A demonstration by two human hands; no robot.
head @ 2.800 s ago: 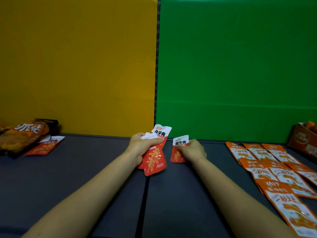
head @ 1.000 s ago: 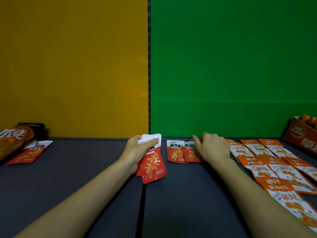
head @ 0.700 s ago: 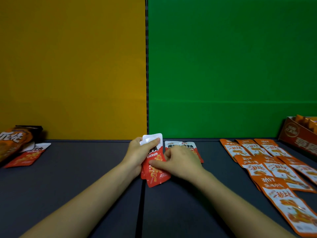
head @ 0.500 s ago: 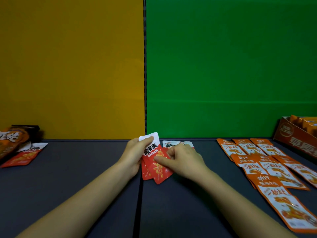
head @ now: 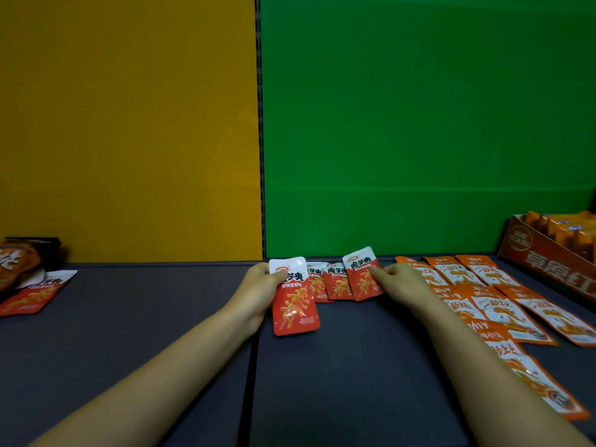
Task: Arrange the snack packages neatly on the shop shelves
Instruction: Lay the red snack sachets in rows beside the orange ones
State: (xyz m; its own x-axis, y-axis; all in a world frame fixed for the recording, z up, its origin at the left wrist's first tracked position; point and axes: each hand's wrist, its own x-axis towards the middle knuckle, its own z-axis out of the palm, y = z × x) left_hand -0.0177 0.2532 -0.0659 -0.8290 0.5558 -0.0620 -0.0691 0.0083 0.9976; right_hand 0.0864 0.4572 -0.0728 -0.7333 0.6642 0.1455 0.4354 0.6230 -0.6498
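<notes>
Head camera, looking down the dark grey shelf [head: 129,333]. The left hand [head: 258,293] has its fingers curled round a red-and-white foil snack packet [head: 295,304], thumb across the white top. The packet hangs just right of the shelf's centre seam. Whether more packets sit behind it, I cannot tell.

To the right, the right hand [head: 403,283] pinches a second red-and-white packet [head: 361,275] by its right edge. It is tilted, just beside two matching packets [head: 337,282] that lie flat side by side below the green back panel [head: 419,124].

Further right, rows of flat orange packets [head: 483,304] overlap, and an open orange cardboard box [head: 548,256] stands at the far right.

On the far left, a large orange snack bag [head: 16,259] and a lone red packet [head: 32,293] lie below the yellow back panel [head: 129,124].
</notes>
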